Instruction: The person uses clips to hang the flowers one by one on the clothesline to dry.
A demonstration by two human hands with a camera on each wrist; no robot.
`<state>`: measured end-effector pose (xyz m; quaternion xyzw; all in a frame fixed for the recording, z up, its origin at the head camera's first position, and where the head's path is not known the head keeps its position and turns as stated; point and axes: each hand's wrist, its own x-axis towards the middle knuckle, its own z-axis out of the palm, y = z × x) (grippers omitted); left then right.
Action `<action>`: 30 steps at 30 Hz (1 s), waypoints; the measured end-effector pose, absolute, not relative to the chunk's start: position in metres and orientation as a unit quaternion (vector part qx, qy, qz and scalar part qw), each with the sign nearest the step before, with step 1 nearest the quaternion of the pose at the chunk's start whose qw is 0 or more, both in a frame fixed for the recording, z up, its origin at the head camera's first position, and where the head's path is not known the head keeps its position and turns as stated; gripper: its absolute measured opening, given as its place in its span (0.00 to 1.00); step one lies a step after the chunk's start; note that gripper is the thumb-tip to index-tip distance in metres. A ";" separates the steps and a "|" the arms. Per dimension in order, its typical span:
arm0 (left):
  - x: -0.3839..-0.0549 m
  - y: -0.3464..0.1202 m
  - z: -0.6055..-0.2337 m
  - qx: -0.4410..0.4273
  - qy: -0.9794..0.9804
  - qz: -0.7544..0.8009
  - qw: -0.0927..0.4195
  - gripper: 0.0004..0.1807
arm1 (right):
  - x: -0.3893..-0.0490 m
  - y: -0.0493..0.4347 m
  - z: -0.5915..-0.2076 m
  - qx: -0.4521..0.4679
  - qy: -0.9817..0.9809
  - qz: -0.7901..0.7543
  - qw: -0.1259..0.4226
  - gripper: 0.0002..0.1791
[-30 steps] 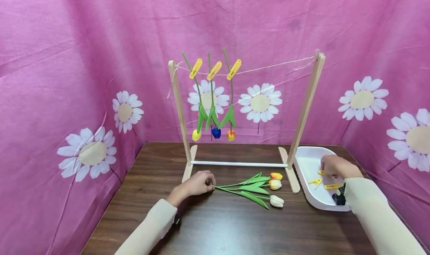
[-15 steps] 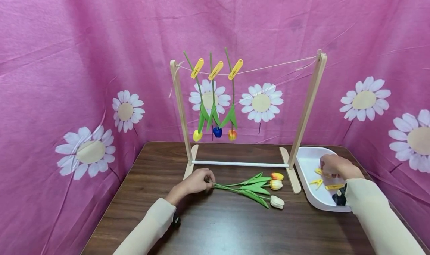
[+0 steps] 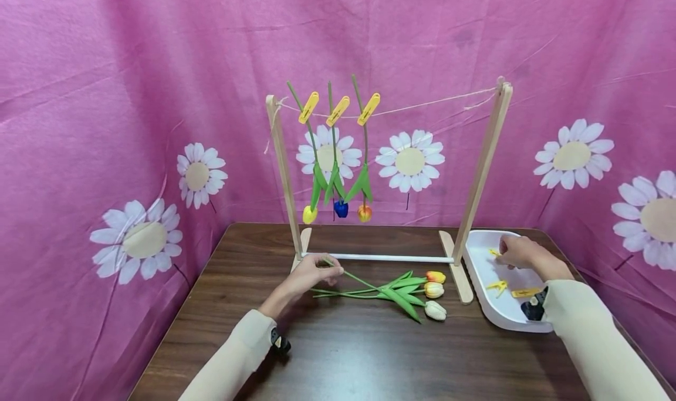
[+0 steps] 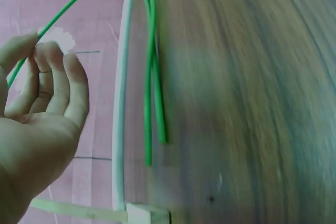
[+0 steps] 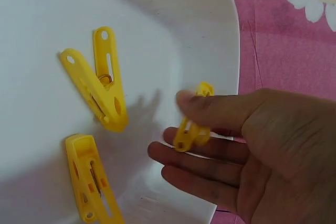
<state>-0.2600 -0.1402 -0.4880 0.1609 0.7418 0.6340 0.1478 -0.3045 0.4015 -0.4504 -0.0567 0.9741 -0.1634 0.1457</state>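
My left hand (image 3: 317, 272) pinches the end of a green tulip stem (image 4: 71, 6) between thumb and fingertips, raised off the table. That stem appears to run to the white tulip (image 3: 435, 310), whose head rests on the table. Beside it lie two more tulips, one orange (image 3: 435, 277) and one pale yellow (image 3: 433, 290), their stems crossing. Over the white tray (image 3: 483, 307), my right hand (image 3: 528, 257) holds a yellow clothespin (image 5: 183, 139) between thumb and fingers, which partly hide it. Two other clothespins lie in the tray, one on its side (image 5: 100, 90) and one lower (image 5: 89, 174).
A wooden frame (image 3: 483, 172) with a string (image 3: 422, 103) stands behind the tulips. Three tulips hang head down from it by yellow clothespins: yellow (image 3: 310, 215), blue (image 3: 341, 209) and orange (image 3: 365, 214). A white rod (image 3: 380, 258) joins the frame's feet.
My left hand has risen from the table, lifting one stem apart from the other two. The right hand has shifted slightly up and left in the tray, with a clothespin now in its fingers.
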 end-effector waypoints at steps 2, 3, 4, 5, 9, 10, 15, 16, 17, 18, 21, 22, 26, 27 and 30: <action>-0.258 -0.135 -0.485 0.168 0.698 0.677 0.163 0.07 | -0.304 0.401 -0.451 -0.060 0.973 -0.176 0.134 0.13; -0.257 -0.133 -0.484 0.173 0.676 0.695 0.172 0.05 | -0.303 0.400 -0.451 -0.064 0.973 -0.182 0.123 0.12; -0.256 -0.130 -0.484 0.179 0.654 0.712 0.182 0.04 | -0.303 0.400 -0.452 -0.068 0.973 -0.188 0.112 0.12; -0.255 -0.128 -0.483 0.187 0.633 0.726 0.191 0.03 | -0.304 0.400 -0.453 -0.071 0.974 -0.191 0.102 0.11; -0.252 -0.116 -0.481 0.197 0.574 0.771 0.193 0.03 | -0.307 0.398 -0.454 -0.090 0.972 -0.208 0.058 0.08; -0.251 -0.113 -0.480 0.191 0.565 0.780 0.189 0.02 | -0.307 0.396 -0.453 -0.095 0.971 -0.213 0.050 0.08; -0.249 -0.097 -0.477 0.160 0.534 0.816 0.156 0.07 | -0.303 0.390 -0.446 -0.099 0.964 -0.245 0.027 0.09; -0.249 -0.094 -0.476 0.158 0.529 0.820 0.151 0.08 | -0.302 0.389 -0.444 -0.098 0.962 -0.253 0.020 0.10; -0.249 -0.092 -0.476 0.158 0.526 0.823 0.147 0.10 | -0.301 0.389 -0.443 -0.094 0.962 -0.258 0.014 0.10; -0.248 -0.090 -0.475 0.158 0.524 0.824 0.143 0.10 | -0.301 0.388 -0.442 -0.090 0.961 -0.263 0.008 0.11; -0.248 -0.085 -0.474 0.171 0.523 0.824 0.137 0.09 | -0.301 0.386 -0.442 -0.084 0.960 -0.267 -0.005 0.08; -0.248 -0.084 -0.473 0.177 0.524 0.822 0.136 0.08 | -0.301 0.386 -0.443 -0.084 0.960 -0.268 -0.004 0.07; -0.247 -0.079 -0.471 0.186 0.524 0.819 0.138 0.07 | -0.304 0.385 -0.448 -0.077 0.959 -0.271 0.022 0.08; -0.246 -0.078 -0.471 0.183 0.523 0.821 0.139 0.08 | -0.305 0.385 -0.449 -0.076 0.959 -0.271 0.027 0.08; -0.247 -0.075 -0.470 0.175 0.522 0.824 0.137 0.10 | -0.309 0.386 -0.453 -0.076 0.964 -0.253 0.030 0.11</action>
